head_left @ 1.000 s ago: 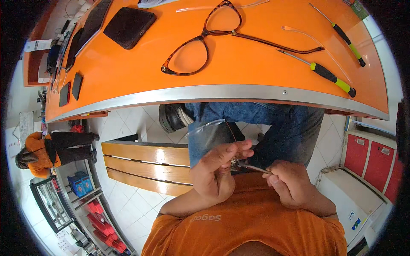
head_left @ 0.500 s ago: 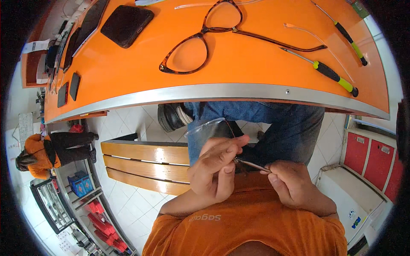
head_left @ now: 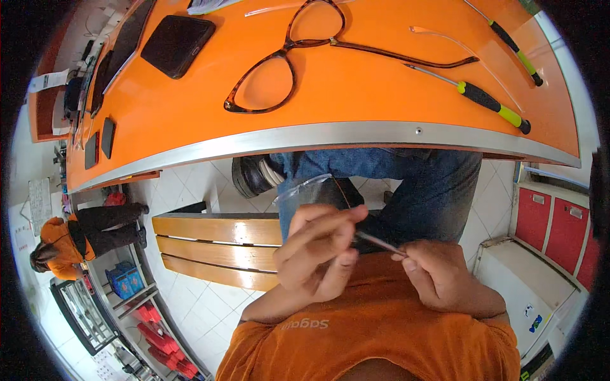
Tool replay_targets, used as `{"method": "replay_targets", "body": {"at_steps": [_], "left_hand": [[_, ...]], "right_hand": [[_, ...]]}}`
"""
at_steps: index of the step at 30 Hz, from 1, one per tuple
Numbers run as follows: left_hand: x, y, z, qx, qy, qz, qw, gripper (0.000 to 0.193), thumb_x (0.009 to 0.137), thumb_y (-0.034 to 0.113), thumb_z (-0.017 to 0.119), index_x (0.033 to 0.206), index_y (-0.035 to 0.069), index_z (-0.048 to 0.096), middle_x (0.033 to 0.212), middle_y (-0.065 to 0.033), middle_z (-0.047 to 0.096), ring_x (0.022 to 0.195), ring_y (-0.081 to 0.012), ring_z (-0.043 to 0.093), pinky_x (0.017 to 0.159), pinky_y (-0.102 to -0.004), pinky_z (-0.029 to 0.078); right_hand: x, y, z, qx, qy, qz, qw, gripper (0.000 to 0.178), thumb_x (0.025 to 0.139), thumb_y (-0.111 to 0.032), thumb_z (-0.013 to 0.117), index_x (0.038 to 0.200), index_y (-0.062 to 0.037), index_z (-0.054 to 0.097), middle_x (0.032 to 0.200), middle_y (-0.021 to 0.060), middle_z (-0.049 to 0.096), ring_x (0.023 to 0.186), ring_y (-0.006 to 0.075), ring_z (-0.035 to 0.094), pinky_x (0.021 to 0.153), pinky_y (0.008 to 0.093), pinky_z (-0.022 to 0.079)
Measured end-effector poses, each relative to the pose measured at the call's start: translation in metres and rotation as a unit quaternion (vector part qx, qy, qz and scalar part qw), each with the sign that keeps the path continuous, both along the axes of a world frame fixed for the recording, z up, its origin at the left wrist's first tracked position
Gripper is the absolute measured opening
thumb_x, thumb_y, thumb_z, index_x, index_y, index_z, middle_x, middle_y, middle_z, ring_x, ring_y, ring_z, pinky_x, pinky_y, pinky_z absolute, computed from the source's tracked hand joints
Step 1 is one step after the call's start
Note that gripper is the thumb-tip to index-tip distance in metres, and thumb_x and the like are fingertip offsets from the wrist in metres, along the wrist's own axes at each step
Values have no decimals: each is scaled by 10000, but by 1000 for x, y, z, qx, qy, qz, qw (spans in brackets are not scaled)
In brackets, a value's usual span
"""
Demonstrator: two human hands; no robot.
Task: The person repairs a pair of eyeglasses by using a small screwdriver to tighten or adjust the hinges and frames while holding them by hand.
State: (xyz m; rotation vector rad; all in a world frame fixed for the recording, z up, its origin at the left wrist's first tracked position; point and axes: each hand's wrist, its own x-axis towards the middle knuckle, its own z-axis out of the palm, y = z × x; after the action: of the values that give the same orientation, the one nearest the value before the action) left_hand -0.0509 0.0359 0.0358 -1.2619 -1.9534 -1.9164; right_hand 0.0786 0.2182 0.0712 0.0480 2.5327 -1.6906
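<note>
My left hand (head_left: pixel 318 254) is closed, its fingers curled round eyeglasses (head_left: pixel 305 187) of which only a clear curved edge and a thin brown strip show beyond the fingertips. Its thumb stands a little off the index finger, and the hand is slightly blurred. In my right hand (head_left: pixel 432 273), a slim greyish rod (head_left: pixel 380 242) is pinched between thumb and fingers. The rod points left toward my left fingertips; I cannot tell whether it is a tool or an eyeglass temple. Both hands hover over my lap, below the table edge.
On the orange table (head_left: pixel 356 95) lie tortoiseshell eyeglasses (head_left: pixel 294 82), a clear temple (head_left: pixel 445 38), two screwdrivers (head_left: pixel 489 101) with black and lime handles, and a black case (head_left: pixel 178 46). A wooden bench (head_left: pixel 216 251) stands at left. Another person (head_left: pixel 70 241) is at far left.
The left thumb and fingers have parted slightly, and the rod in my right hand now lies more plainly in sight. The view has shifted slightly, so the table things appear farther left.
</note>
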Motion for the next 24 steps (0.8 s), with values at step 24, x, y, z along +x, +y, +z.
{"method": "replay_targets", "body": {"at_steps": [24], "left_hand": [[0, -3, 2, -10, -40, -56, 998, 261, 899, 100, 634, 1083, -85, 641, 963, -258, 691, 828, -325, 653, 748, -389, 523]], "right_hand": [[-5, 8, 3, 5, -18, 63, 998, 168, 931, -121, 568, 1077, -43, 590, 778, 171, 624, 700, 382, 638, 595, 449, 500]]}}
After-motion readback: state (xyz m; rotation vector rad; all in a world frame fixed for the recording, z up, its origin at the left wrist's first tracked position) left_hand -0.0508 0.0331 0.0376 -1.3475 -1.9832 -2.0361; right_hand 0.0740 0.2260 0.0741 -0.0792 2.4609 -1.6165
